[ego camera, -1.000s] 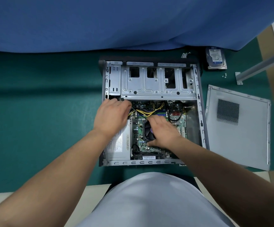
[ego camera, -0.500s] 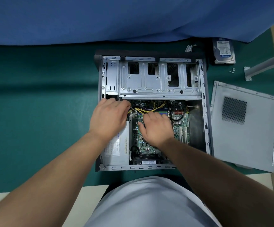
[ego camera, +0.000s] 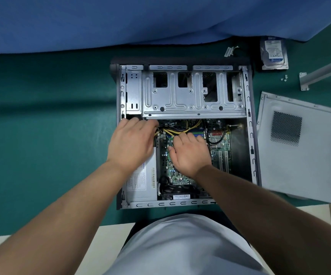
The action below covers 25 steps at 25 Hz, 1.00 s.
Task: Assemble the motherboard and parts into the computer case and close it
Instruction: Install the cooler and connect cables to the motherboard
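The open computer case (ego camera: 248,135) lies on its side on a green mat. The green motherboard (ego camera: 220,147) sits in its lower half, below the silver drive cage (ego camera: 192,96). My left hand (ego camera: 131,143) lies over the top of the power supply (ego camera: 140,181), fingers curled into the bundle of yellow cables (ego camera: 180,129). Over the middle of the board, my right hand (ego camera: 190,153) pinches the end of a yellow cable between thumb and bent fingers; it hides the cooler fan. The grey side panel (ego camera: 299,165) lies flat to the case's right.
A hard drive (ego camera: 274,54) lies at the back right, with small screws (ego camera: 284,78) and a metal bar (ego camera: 323,73) beside it. A small grey connector (ego camera: 230,51) lies behind the case. Blue cloth (ego camera: 160,20) covers the far side.
My right hand has moved off the cooler fan, up and left to the yellow cables. My left hand has stayed at the cable bundle.
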Tool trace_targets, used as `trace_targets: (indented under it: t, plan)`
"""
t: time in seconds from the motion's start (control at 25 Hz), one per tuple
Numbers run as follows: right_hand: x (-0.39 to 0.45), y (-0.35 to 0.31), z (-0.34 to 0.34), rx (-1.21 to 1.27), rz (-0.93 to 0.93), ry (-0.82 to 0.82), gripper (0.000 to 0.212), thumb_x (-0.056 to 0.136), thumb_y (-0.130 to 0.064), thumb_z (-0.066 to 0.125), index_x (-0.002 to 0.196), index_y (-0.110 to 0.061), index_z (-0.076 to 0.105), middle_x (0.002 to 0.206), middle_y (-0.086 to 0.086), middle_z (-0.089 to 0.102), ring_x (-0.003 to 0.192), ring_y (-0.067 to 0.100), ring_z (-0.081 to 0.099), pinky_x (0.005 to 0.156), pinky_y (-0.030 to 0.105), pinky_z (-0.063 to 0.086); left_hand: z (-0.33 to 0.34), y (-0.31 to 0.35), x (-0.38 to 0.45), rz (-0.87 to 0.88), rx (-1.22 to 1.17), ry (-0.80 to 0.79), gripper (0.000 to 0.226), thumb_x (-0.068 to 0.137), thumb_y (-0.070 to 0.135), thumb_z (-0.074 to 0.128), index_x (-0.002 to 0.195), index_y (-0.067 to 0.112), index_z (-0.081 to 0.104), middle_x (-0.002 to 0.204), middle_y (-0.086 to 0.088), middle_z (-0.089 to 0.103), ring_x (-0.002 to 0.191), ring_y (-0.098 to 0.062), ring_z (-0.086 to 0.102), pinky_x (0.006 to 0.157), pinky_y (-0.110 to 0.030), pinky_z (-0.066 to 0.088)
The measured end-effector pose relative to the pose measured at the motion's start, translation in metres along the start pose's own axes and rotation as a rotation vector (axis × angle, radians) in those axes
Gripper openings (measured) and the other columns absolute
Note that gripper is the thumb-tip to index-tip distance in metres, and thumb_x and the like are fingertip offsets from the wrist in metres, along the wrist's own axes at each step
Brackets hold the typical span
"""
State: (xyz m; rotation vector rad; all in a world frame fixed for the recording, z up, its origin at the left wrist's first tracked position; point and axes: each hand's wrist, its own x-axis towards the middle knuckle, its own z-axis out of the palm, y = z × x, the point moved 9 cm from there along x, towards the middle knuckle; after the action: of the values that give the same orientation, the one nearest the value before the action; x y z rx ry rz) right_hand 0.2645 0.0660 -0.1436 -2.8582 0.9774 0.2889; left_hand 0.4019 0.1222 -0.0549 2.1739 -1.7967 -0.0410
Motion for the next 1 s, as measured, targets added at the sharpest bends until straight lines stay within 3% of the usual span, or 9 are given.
trace_targets:
  t: [0.2, 0.36, 0.48, 0.6, 0.8, 0.88, 1.0]
  plan:
    - [-0.003, 0.001, -0.004, -0.015, 0.037, -0.055, 0.049, 0.104, -0.053, 0.029, 0.108, -0.015, 0.059, 0.105, 0.006, 0.062, 0.093, 0.028, 0.055, 0.078, 0.044, 0.044, 0.0, 0.001, 0.002, -0.015, 0.029, -0.048, 0.014, 0.095, 0.02, 0.054, 0.104, 0.016, 0.064, 0.082, 0.0, 0.067, 0.079, -0.025, 0.055, 0.077, -0.037, 0.034]
    - [-0.008, 0.006, -0.005, 0.107, -0.009, -0.219, 0.073, 0.1, -0.071, 0.014, 0.137, -0.019, 0.05, 0.131, 0.005, 0.058, 0.12, 0.025, 0.053, 0.103, 0.05, 0.039, -0.001, 0.003, 0.003, -0.034, 0.016, -0.076, 0.017, 0.098, 0.023, 0.049, 0.105, 0.018, 0.064, 0.085, 0.002, 0.069, 0.082, -0.024, 0.056, 0.079, -0.037, 0.035]
    - [-0.02, 0.021, -0.026, 0.208, -0.048, -0.201, 0.073, 0.1, -0.072, 0.017, 0.144, -0.022, 0.045, 0.138, 0.004, 0.057, 0.128, 0.025, 0.052, 0.114, 0.049, 0.033, 0.0, -0.002, 0.003, -0.067, -0.009, -0.082, 0.018, 0.101, 0.025, 0.048, 0.111, 0.02, 0.063, 0.092, 0.003, 0.071, 0.085, -0.024, 0.058, 0.081, -0.038, 0.036]
    - [-0.035, 0.054, -0.057, 0.052, -0.107, -0.099, 0.062, 0.102, -0.063, 0.025, 0.131, -0.02, 0.059, 0.125, 0.002, 0.065, 0.118, 0.024, 0.058, 0.112, 0.046, 0.038, -0.001, 0.001, 0.002, -0.063, -0.047, -0.086, 0.018, 0.103, 0.027, 0.049, 0.113, 0.022, 0.063, 0.096, 0.004, 0.072, 0.088, -0.022, 0.059, 0.082, -0.038, 0.038]
    - [-0.057, 0.101, -0.067, -0.262, -0.261, -0.103, 0.043, 0.101, -0.047, 0.037, 0.1, -0.023, 0.072, 0.095, -0.005, 0.072, 0.096, 0.02, 0.063, 0.112, 0.04, 0.035, -0.005, 0.011, 0.003, -0.13, -0.097, -0.102, 0.02, 0.1, 0.028, 0.058, 0.114, 0.023, 0.07, 0.107, 0.002, 0.067, 0.101, -0.024, 0.057, 0.088, -0.041, 0.042]
    - [-0.058, 0.1, -0.065, -0.271, -0.276, -0.054, 0.04, 0.1, -0.043, 0.038, 0.091, -0.025, 0.073, 0.087, -0.007, 0.072, 0.088, 0.019, 0.063, 0.109, 0.039, 0.035, -0.001, 0.051, 0.001, 0.005, -0.115, -0.119, 0.027, 0.094, 0.028, 0.067, 0.119, 0.021, 0.069, 0.114, -0.002, 0.066, 0.109, -0.028, 0.058, 0.092, -0.045, 0.047]
    - [-0.056, 0.1, -0.066, -0.239, -0.26, 0.015, 0.037, 0.098, -0.04, 0.042, 0.084, -0.025, 0.073, 0.08, -0.007, 0.072, 0.081, 0.019, 0.063, 0.105, 0.038, 0.038, 0.051, 0.111, -0.011, 0.108, -0.144, -0.494, 0.069, 0.09, 0.04, 0.072, 0.151, 0.021, 0.044, 0.148, -0.004, 0.051, 0.137, -0.028, 0.046, 0.113, -0.047, 0.041]
